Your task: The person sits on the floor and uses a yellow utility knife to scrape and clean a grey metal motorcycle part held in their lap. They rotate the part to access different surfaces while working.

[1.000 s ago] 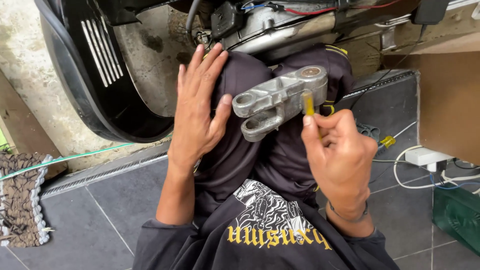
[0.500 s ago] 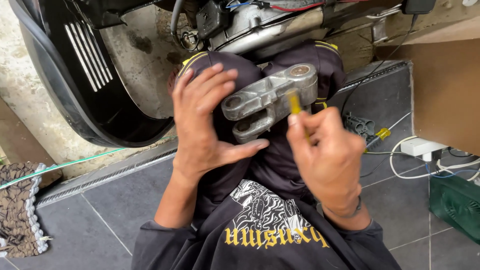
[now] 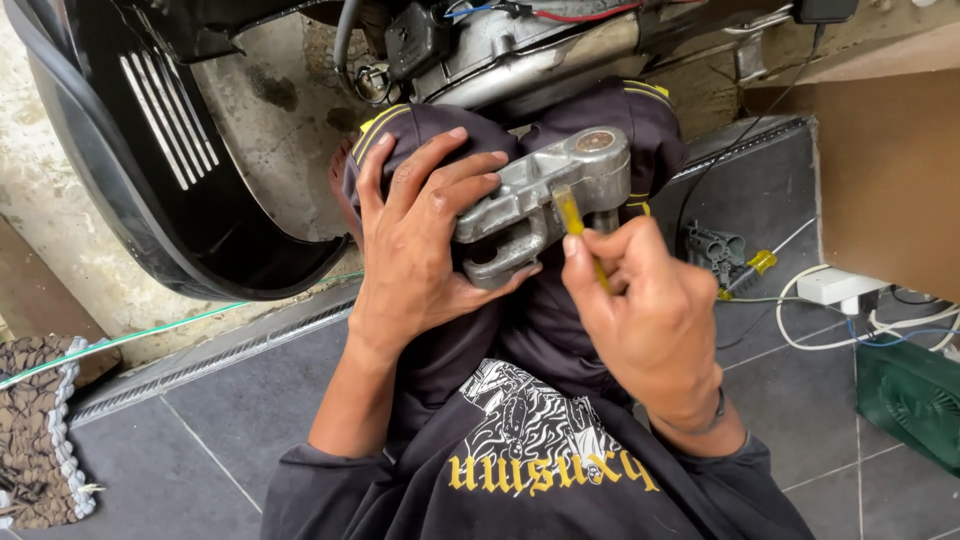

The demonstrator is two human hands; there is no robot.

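My left hand (image 3: 425,245) grips the near end of a grey cast-metal bracket (image 3: 545,195) that rests on my knees in dark trousers. The bracket's round bushing end points up and to the right. My right hand (image 3: 645,310) holds a thin yellow-handled tool (image 3: 572,215), whose upper end lies against the middle of the bracket. Both hands are close together over my lap.
A scooter's black body panel (image 3: 150,170) and its exposed engine (image 3: 520,50) stand just beyond my knees. A brown board (image 3: 890,170) stands at the right. On the grey tiles lie a white power strip (image 3: 835,287) with cables, a small grey part (image 3: 715,247) and a green box (image 3: 910,390). A woven mat (image 3: 40,440) lies at left.
My left hand has gone from an open palm beside the bracket to gripping its near end. My right hand with the yellow tool has shifted onto the bracket's middle.
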